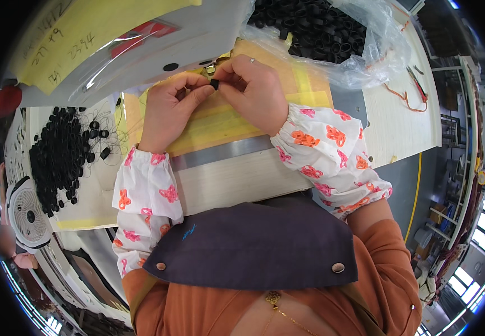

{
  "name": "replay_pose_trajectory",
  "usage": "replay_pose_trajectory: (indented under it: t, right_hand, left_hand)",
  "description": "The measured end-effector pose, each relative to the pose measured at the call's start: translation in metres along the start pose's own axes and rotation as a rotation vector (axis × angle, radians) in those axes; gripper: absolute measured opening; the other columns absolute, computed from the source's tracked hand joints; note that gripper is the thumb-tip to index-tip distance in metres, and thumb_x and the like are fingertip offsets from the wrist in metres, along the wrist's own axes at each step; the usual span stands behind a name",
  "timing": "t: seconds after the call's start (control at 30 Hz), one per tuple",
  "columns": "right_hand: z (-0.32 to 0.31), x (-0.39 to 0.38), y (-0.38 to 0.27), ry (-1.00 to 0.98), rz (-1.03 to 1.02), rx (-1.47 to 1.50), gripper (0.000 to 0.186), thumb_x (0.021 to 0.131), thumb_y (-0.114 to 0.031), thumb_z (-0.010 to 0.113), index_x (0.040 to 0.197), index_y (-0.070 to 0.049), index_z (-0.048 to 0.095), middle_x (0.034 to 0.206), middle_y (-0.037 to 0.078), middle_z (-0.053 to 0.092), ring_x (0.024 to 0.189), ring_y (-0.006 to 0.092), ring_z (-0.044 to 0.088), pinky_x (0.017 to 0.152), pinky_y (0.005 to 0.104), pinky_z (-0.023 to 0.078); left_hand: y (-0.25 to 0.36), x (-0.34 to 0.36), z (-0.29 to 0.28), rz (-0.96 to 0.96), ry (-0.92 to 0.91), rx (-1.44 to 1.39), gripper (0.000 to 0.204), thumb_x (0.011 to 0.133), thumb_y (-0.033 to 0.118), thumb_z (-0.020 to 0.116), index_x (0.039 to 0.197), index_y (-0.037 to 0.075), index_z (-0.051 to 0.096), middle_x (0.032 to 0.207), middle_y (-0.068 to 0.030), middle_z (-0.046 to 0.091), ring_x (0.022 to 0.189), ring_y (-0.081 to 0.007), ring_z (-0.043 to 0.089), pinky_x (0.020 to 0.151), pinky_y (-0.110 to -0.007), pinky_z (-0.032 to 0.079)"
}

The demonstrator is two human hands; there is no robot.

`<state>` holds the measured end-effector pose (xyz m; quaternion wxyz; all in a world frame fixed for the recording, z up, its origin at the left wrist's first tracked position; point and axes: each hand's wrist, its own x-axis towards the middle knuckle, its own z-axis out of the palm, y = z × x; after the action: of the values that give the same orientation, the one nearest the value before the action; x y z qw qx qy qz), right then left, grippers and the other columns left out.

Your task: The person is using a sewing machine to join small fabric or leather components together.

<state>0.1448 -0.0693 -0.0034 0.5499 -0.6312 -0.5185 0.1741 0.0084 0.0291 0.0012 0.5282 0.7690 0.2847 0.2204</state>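
My left hand (174, 109) and my right hand (253, 92) meet at the top middle, fingers pinched on a small black band (214, 84). Just beyond it is the metal presser foot (210, 69) of a grey-white machine (203, 31), which bears a yellow paper with handwriting. Beneath my hands lies a tan work plate (238, 127) with yellow tape. Both forearms wear white sleeve covers with pink and orange patterns.
Black pieces with loose threads (57, 157) pile on the left, above a white fan (28, 215). A plastic bag of black bands (326, 31) lies back right, with red-handled snips (420, 89) beside it. Shelving (444, 168) stands beyond the table's right edge.
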Motion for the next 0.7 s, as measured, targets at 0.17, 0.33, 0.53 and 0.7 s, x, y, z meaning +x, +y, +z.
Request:
replay_pose_trajectory:
  t: [0.17,0.33,0.53,0.7]
  right_hand:
    - [-0.001,-0.001,-0.002,-0.072,0.090,0.039,0.021,0.073,0.000,0.056,0.094,0.001,0.058,0.074,0.005,0.058,0.064,0.0092,0.055,0.058,0.0215,0.046]
    - [-0.001,0.000,-0.003,-0.115,0.176,0.149,0.019,0.073,-0.001,0.058,0.092,0.002,0.057,0.073,0.002,0.057,0.062,0.0065,0.051,0.056,0.0198,0.044]
    - [0.000,0.001,-0.001,-0.087,0.117,0.060,0.019,0.073,-0.001,0.060,0.090,0.001,0.055,0.076,0.003,0.056,0.061,0.0073,0.052,0.055,0.0199,0.044]
    - [-0.003,0.001,-0.001,-0.028,-0.079,-0.035,0.024,0.070,0.002,0.059,0.092,-0.002,0.051,0.077,0.007,0.056,0.062,0.0158,0.056,0.054,0.0248,0.046]
  left_hand:
    - [0.004,-0.002,0.006,0.065,0.082,0.075,0.013,0.074,0.010,0.065,0.084,0.002,0.064,0.064,-0.0002,0.057,0.054,-0.0042,0.045,0.051,-0.019,0.039]
    - [0.008,-0.004,0.003,0.138,0.035,0.145,0.011,0.076,0.005,0.059,0.086,0.003,0.064,0.068,-0.0037,0.060,0.057,-0.0057,0.050,0.054,-0.020,0.040]
    - [0.003,-0.001,-0.003,0.067,-0.029,0.051,0.013,0.077,0.010,0.058,0.086,0.001,0.063,0.072,-0.0037,0.061,0.062,-0.0056,0.053,0.058,-0.020,0.042]
    - [0.012,0.001,0.001,-0.062,0.002,0.014,0.016,0.077,0.015,0.061,0.085,0.001,0.062,0.067,-0.0016,0.059,0.059,-0.0053,0.050,0.054,-0.021,0.040]
